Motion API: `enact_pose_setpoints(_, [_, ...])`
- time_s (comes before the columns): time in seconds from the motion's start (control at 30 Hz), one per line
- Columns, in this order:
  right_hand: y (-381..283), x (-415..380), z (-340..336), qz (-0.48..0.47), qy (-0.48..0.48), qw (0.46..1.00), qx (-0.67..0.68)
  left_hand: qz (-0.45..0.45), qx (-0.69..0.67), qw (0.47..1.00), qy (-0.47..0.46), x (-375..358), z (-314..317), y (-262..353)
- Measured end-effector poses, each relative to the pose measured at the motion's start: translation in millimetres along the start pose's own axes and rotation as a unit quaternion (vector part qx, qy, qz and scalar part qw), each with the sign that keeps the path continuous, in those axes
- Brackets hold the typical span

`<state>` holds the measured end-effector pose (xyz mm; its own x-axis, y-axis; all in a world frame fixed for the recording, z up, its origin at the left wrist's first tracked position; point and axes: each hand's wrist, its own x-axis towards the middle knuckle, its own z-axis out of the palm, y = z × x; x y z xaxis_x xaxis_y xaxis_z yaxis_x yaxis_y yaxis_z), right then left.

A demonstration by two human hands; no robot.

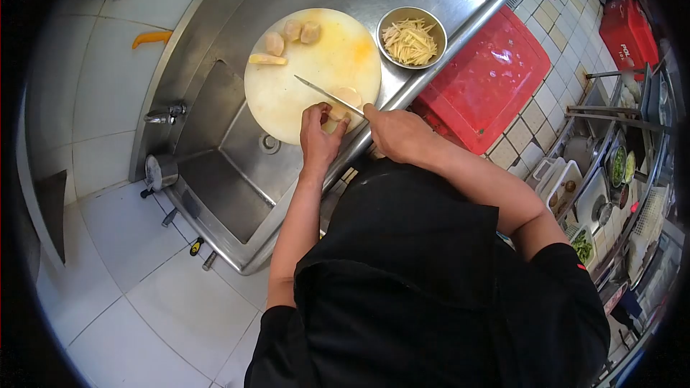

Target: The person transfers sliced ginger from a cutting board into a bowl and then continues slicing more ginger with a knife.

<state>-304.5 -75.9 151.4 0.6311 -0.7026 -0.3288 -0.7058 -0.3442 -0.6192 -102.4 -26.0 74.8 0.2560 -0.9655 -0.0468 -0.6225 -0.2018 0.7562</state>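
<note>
A round white cutting board (pixel 280 111) lies across the sink's edge. My right hand (pixel 402 135) is closed around the handle of a knife (pixel 327 94), whose blade points to the upper left over the board. Beneath and beside the blade is a pale, peeled piece that looks like ginger (pixel 348 97). The fingers of my left hand (pixel 321 136) are bent and pressed against this piece at the board's near edge. Several more pale peeled chunks (pixel 293 30) sit at the board's far left, with a flatter yellowish piece (pixel 267 59) below them.
A metal bowl (pixel 381 47) of thin pale strips (pixel 411 42) stands right of the board. The steel sink (pixel 208 187) with a tap (pixel 165 115) lies to the left. A red lid (pixel 496 75) is beyond the counter's edge, and a shelf rack with food containers (pixel 618 165) stands at right.
</note>
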Motion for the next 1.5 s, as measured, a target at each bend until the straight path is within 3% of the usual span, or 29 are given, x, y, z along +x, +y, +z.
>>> enact_pose_setpoints(0.43, [-4.4, -37.9, -18.4, 0.006, -0.032, 0.999, -0.017, 0.008, 0.026, 1.0, -0.012, 4.6, -0.4, -4.9])
enact_pose_setpoints(1.03, [4.0, 23.5, 15.6, 0.009, -0.034, 0.999, -0.024, 0.024, 0.0, 1.0, -0.004, 3.3, -1.1, -2.8])
enact_pose_setpoints(1.13, [0.3, 12.5, 7.7, -0.007, 0.0, 1.0, -0.018, 0.002, 0.007, 1.0, -0.012, 3.3, -0.9, -0.8])
enact_pose_setpoints(1.5, [-8.6, -34.9, -16.3, 0.025, -0.042, 0.999, -0.023, 0.009, 0.016, 1.0, -0.005, 3.0, -0.3, -4.5])
